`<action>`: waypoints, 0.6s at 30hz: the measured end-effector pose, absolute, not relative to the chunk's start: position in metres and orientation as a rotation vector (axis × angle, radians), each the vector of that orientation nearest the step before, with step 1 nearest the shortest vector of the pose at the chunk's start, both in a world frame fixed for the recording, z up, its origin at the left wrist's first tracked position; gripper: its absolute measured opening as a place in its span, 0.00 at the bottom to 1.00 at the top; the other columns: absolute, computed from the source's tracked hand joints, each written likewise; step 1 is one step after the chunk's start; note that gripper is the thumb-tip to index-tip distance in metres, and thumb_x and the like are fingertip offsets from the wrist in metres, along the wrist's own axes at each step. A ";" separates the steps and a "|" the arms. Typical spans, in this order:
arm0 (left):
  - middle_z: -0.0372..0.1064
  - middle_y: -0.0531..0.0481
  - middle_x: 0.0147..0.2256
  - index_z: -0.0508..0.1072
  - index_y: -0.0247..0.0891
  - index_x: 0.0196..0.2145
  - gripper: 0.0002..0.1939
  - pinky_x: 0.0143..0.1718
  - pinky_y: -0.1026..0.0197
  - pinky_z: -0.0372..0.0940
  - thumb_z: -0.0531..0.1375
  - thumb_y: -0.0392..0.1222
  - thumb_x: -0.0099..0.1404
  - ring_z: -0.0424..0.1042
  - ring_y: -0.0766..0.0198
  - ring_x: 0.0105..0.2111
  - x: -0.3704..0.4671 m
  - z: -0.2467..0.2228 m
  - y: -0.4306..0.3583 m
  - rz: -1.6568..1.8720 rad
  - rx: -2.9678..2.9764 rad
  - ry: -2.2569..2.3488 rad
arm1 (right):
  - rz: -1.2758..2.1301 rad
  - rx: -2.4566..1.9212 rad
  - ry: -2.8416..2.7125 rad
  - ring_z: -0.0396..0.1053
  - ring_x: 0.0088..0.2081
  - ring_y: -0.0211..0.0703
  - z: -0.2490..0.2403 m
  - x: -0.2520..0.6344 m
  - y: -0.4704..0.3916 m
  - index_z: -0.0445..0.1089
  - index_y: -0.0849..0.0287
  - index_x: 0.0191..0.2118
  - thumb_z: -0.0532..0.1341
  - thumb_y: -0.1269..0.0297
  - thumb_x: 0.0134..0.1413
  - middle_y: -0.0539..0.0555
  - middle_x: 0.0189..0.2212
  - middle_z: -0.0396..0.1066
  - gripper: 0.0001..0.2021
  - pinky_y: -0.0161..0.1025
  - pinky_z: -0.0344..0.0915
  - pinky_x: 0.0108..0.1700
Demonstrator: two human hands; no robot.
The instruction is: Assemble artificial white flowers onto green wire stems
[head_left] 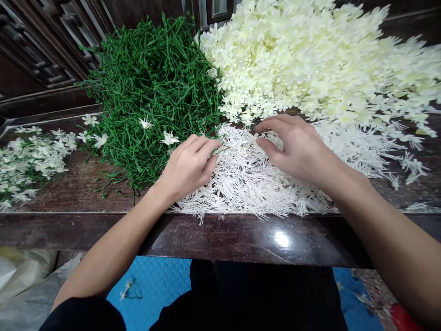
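Note:
My left hand (189,166) is closed in a pinch at the left edge of a pile of thin white stamen pieces (241,184). The end of a green plastic stem (223,148) shows at its fingertips. Over the same white pile, my right hand (292,143) hangs with thumb and index finger apart and nothing visible between them. Its fingertips are close to the lower edge of a heap of cream-white artificial petals (296,64). A tangled mound of green stems (155,82) rises behind my left hand.
Several assembled white flowers (37,156) lie at the far left of the dark wooden bench (79,188). Carved wooden panels (44,41) stand behind. Below the bench edge is a blue mat (155,285) with a fallen flower (128,288); plastic bags (34,280) lie at lower left.

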State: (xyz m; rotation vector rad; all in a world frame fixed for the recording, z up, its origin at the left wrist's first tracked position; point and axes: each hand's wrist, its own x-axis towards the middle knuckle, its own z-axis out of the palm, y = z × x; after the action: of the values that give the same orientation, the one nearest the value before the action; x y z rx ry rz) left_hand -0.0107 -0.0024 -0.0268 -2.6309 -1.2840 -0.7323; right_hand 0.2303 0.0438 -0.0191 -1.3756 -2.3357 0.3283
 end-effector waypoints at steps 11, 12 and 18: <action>0.76 0.45 0.35 0.73 0.33 0.42 0.08 0.34 0.58 0.67 0.55 0.30 0.68 0.71 0.62 0.33 -0.009 -0.025 -0.001 -1.008 -2.419 -1.353 | 0.420 -1.372 -2.480 0.46 0.69 0.78 -0.041 0.243 0.058 0.62 0.52 0.65 0.43 0.42 0.67 0.58 0.71 0.48 0.30 0.78 0.46 0.63; 0.76 0.46 0.36 0.72 0.34 0.42 0.08 0.34 0.59 0.67 0.55 0.30 0.68 0.71 0.62 0.34 -0.008 -0.023 0.000 -1.098 -2.384 -1.325 | 0.451 -1.386 -2.504 0.43 0.69 0.77 -0.039 0.242 0.057 0.61 0.53 0.66 0.42 0.42 0.67 0.58 0.72 0.45 0.31 0.78 0.44 0.64; 0.72 0.51 0.39 0.69 0.43 0.48 0.13 0.39 0.59 0.71 0.58 0.30 0.68 0.73 0.64 0.40 -0.006 -0.022 0.001 -1.570 -2.366 -1.062 | 0.514 -1.226 -2.675 0.44 0.70 0.69 -0.034 0.240 0.059 0.57 0.55 0.68 0.40 0.47 0.70 0.56 0.72 0.44 0.30 0.72 0.41 0.67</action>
State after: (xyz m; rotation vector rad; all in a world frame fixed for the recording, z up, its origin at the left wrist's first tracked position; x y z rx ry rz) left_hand -0.0056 0.0007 -0.0218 -2.3657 -1.0620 -1.5704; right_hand 0.2398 0.0590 -0.0342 -1.2256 -2.6748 0.5137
